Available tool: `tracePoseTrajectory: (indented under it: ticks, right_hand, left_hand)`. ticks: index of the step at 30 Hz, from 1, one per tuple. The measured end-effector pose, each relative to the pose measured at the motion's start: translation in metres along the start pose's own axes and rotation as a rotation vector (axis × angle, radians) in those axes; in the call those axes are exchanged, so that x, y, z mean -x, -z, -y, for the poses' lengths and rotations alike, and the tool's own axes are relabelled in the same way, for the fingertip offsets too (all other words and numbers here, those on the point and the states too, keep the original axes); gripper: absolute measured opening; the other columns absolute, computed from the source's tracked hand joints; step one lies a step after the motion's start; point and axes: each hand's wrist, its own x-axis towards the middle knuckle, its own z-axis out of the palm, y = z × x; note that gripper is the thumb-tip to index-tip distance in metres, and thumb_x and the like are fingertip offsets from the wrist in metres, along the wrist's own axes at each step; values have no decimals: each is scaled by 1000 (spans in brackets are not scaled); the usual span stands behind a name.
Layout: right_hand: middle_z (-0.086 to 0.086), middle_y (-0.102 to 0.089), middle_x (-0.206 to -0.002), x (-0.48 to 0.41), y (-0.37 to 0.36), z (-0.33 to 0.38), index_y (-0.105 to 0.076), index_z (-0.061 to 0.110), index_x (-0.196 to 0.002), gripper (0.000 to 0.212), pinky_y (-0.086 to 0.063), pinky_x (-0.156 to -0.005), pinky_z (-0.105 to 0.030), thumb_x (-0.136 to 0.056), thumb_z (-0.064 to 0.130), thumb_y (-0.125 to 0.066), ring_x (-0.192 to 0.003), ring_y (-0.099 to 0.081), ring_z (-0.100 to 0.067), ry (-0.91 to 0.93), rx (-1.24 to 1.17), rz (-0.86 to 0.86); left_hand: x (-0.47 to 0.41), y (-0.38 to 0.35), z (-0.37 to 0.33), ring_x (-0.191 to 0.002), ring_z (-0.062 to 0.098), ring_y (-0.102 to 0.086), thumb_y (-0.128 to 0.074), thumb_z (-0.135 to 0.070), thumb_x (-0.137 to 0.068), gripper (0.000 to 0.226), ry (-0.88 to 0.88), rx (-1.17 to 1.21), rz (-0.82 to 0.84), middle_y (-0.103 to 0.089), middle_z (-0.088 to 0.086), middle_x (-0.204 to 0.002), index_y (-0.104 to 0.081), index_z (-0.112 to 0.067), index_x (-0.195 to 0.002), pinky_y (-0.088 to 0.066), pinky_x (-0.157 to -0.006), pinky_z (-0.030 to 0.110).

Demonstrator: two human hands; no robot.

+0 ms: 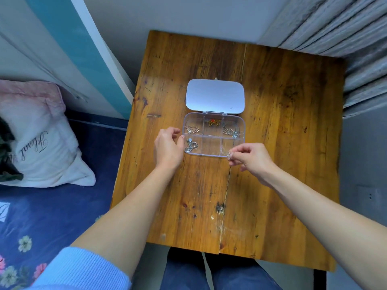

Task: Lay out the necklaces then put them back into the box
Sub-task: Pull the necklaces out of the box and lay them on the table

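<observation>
The right hand [250, 156] pinches what looks like a thin chain [228, 155] at the box's [213, 154] near right compartment; the left hand [167, 144], loosely curled, steadies its left edge.

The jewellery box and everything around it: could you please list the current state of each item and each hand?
Box: open, flat on the table.
Lid: swung fully back.
Rose-gold necklace: bunched in back-left compartment.
Gold and red piece: in back-middle compartment.
Silver chain: in back-right compartment.
Silver necklace: in front-left compartment.
Left hand: steadying the box's left edge.
Right hand: pinching a thin chain at front-right compartment.
</observation>
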Motion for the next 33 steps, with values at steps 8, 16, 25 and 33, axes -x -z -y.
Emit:
tracePoseTrajectory:
  ticks: [8,16,25,33]
  right_hand:
    - [-2,-71,-77,9,12,-51,-75,13,-92,11,-42,-51,-20,-82,10,-75,-69,-65,-11,-192,-245,-20]
    - [-5,-73,-79,6,25,-65,-71,7,-94,15,-41,-47,-18,-80,3,-75,-62,-67,-9,-275,-446,-18]
    - [0,-68,-74,6,45,-74,-67,12,-87,10,-41,-42,-16,-80,13,-74,-61,-61,-8,-401,-791,-25]
    - [-1,-71,-77,8,51,-45,-66,10,-91,12,-41,-41,-15,-82,14,-72,-65,-65,-9,-324,-820,21]
  left_hand:
    - [24,-49,-29,-109,28,-53,-56,-18,-90,27,-545,-429,380,-61,6,-109,-67,-20,-114,-42,-86,39]
    - [25,-81,-44,-112,28,-50,-53,-30,-94,34,-699,-606,510,-59,6,-112,-60,-29,-127,-36,-86,39]
    - [19,-78,-37,-71,22,-59,-75,-32,-80,19,-531,-182,451,-69,4,-79,-78,-14,-82,-48,-64,35]
    - [28,-39,-58,-96,18,-67,-63,-7,-88,15,59,429,590,-73,12,-99,-65,-4,-73,-51,-86,32]
